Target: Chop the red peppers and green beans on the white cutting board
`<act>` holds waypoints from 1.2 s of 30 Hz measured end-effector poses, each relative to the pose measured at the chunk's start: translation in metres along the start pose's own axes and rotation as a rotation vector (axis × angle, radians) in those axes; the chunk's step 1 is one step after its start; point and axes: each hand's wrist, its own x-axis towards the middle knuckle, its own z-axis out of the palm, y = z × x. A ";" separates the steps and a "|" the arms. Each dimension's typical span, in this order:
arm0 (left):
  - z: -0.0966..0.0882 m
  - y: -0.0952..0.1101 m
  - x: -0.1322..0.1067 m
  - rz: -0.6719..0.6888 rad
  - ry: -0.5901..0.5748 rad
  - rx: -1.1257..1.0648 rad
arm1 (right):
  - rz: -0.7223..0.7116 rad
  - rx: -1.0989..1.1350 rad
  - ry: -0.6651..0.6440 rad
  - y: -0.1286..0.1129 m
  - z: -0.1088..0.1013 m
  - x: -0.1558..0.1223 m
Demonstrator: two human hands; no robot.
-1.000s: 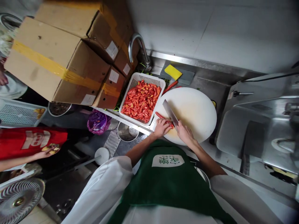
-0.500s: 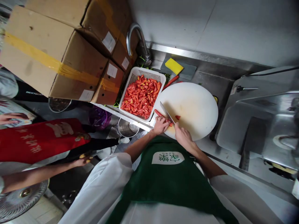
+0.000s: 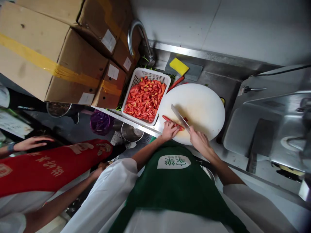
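Observation:
On the round white cutting board (image 3: 204, 106), my left hand (image 3: 169, 130) is closed on a long red chili pepper (image 3: 166, 118), its fingers curled over the pepper near the board's near-left edge. My right hand (image 3: 199, 140) grips the handle of a kitchen knife (image 3: 178, 115). The blade points up and to the left, a little to the right of the left fingers, beside the pepper's cut end. A small cut piece (image 3: 186, 119) lies just past the blade. Left of the board, a white plastic basket (image 3: 162, 76) holds many cut red pepper pieces (image 3: 147, 98).
Cardboard boxes (image 3: 77, 64) are stacked at the left beside the faucet (image 3: 138, 27). A yellow sponge (image 3: 179, 66) and a whole red pepper (image 3: 176, 83) lie behind the board. A metal sink (image 3: 239, 129) is at right. A co-worker in a red apron (image 3: 55, 161) stands at left.
The knife and my right hand have shifted slightly right, away from my left fingers. The co-worker in red has moved closer, with one arm now behind my left sleeve.

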 end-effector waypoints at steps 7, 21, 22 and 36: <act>0.012 0.001 0.003 -0.003 -0.040 0.016 | -0.058 -0.040 -0.061 -0.020 -0.004 -0.016; 0.012 -0.005 -0.023 0.018 -0.025 0.005 | -0.093 -0.029 -0.043 -0.026 -0.001 -0.014; 0.013 -0.004 -0.023 0.017 -0.023 0.005 | -0.086 -0.023 -0.058 -0.029 0.000 -0.013; -0.010 0.002 -0.023 -0.052 0.063 0.006 | 0.020 0.009 -0.018 -0.004 0.005 0.004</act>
